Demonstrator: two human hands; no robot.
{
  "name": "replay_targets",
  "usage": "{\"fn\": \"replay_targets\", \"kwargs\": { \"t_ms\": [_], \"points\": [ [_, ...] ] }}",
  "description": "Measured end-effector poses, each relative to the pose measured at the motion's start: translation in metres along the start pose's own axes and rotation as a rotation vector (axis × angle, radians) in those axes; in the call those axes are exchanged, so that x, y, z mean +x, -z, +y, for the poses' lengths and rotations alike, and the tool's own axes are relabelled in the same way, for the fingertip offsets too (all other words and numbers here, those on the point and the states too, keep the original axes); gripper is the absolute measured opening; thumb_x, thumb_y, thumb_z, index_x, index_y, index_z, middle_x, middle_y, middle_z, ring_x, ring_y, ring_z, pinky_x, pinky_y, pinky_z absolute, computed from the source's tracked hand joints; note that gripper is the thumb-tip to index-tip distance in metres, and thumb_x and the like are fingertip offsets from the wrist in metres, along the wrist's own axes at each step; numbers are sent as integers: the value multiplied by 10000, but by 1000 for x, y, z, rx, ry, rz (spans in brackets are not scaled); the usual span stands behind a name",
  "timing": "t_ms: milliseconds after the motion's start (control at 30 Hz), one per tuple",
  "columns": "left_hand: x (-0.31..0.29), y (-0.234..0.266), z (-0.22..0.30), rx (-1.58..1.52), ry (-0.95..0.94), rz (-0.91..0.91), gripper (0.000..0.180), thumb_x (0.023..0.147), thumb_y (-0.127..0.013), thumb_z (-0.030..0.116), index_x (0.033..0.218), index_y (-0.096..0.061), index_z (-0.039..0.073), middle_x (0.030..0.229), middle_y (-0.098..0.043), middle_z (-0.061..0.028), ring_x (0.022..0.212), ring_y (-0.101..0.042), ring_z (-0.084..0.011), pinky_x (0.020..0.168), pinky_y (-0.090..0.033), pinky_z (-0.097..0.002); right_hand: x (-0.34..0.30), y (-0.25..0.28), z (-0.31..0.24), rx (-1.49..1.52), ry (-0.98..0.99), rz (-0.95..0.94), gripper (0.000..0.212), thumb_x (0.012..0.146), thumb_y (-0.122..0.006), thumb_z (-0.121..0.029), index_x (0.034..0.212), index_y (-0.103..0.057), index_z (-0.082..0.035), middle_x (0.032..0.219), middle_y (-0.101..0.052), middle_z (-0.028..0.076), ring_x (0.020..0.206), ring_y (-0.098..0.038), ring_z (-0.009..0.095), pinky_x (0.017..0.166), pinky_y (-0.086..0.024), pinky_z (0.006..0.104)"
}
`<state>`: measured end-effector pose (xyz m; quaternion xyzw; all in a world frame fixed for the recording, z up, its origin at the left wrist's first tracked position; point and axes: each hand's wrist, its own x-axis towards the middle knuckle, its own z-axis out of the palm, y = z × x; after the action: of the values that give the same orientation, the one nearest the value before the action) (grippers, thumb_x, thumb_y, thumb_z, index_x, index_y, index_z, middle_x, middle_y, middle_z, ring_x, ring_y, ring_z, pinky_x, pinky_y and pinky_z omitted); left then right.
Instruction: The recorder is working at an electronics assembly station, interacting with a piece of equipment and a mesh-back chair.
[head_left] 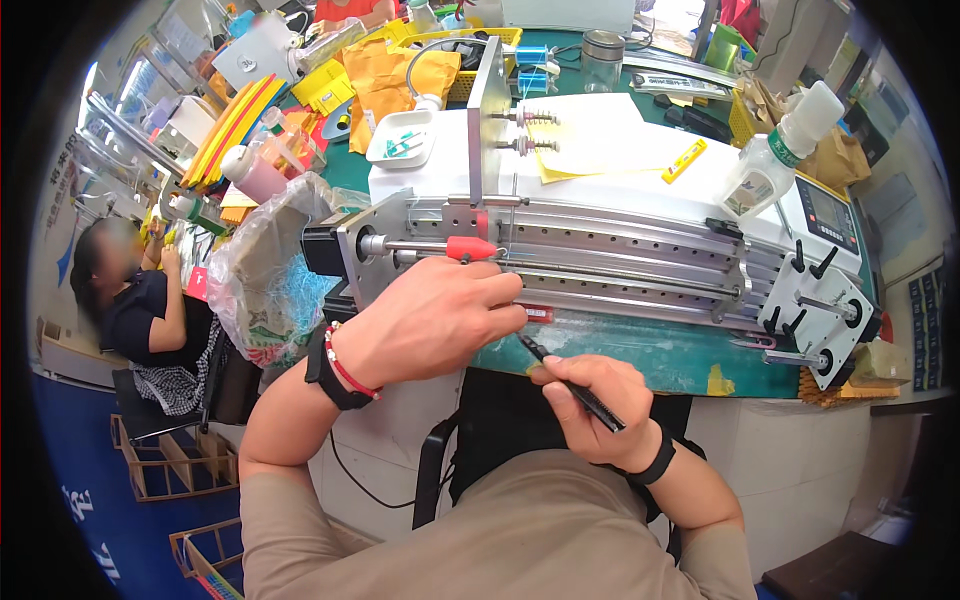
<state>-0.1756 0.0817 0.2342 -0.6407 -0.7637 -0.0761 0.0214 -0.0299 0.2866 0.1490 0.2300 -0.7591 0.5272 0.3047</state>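
Our left hand [430, 318] is at the near side of the railed machine [625, 243], toward its left end, with fingers bent and drawn together just below the red cone-shaped tip [471, 248] on the machine's steel rod [418, 246]. The fingertips overlap the cone's lower edge in this view; we cannot tell whether they pinch it or something small hidden beneath them. Our right hand [610, 400] is in front of the machine's middle, thumb and fingers pinching a slim black hand tool [598, 408]. The tool slants, its narrow end toward the machine and near our left fingers, its other end by our right palm. A red cylinder [538, 314] lies along the machine's front edge. Beyond the machine's left part sits a white tray [397, 162]; left of the machine, a clear plastic bag [262, 258].
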Motion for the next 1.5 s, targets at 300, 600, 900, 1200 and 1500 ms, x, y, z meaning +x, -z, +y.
{"fn": "replay_targets", "kwargs": {
  "t_ms": [300, 600, 900, 1200, 1500],
  "points": [
    [0, -2, 2, -25, 13, 58, 188, 799, -751, 69, 977, -694, 84, 916, -578, -62, 879, -665, -284, 704, -534, -416, -5, -19, 0, -52, 59, 13, 276, 897, -815, 53, 1135, -675, 56, 980, -788, 185, 826, -785, 348, 746, -643, 410],
    [-21, 7, 16, -112, 29, 145, 206, 905, -736, 68, 1110, -710, 60, 906, -599, -112, 877, -674, -351, 742, -550, -468, -20, 8, -17, 4, 57, 81, 232, 970, -709, 29, 1202, -697, 35, 1002, -816, 196, 860, -815, 323, 792, -651, 395],
    [-109, 54, 18, 951, 935, 307, 573, 986, -713, 88, 1525, -536, 10, 1403, -618, -206, 1347, -557, -387, 1182, -385, -527, -19, 35, -25, 53, 53, 131, 224, 999, -705, -56, 1209, -686, 17, 984, -817, 181, 827, -810, 309, 765, -646, 391],
    [-7, 35, 10, 441, -59, 262, 392, 834, -788, 151, 1221, -741, 110, 1302, -648, -40, 1151, -664, -215, 928, -534, -376, 21, 40, -21, 47, 122, 136, 239, 1029, -684, -89, 1239, -665, 21, 974, -810, 201, 807, -796, 312, 746, -636, 408],
    [15, 43, -25, -533, 93, 215, 188, 896, -781, 1, 1054, -697, 57, 957, -753, -94, 851, -752, -320, 744, -592, -396, 48, 29, -10, 26, -32, 160, 244, 973, -704, -22, 1206, -706, 51, 972, -818, 176, 838, -807, 297, 785, -638, 368]
  ]
}}
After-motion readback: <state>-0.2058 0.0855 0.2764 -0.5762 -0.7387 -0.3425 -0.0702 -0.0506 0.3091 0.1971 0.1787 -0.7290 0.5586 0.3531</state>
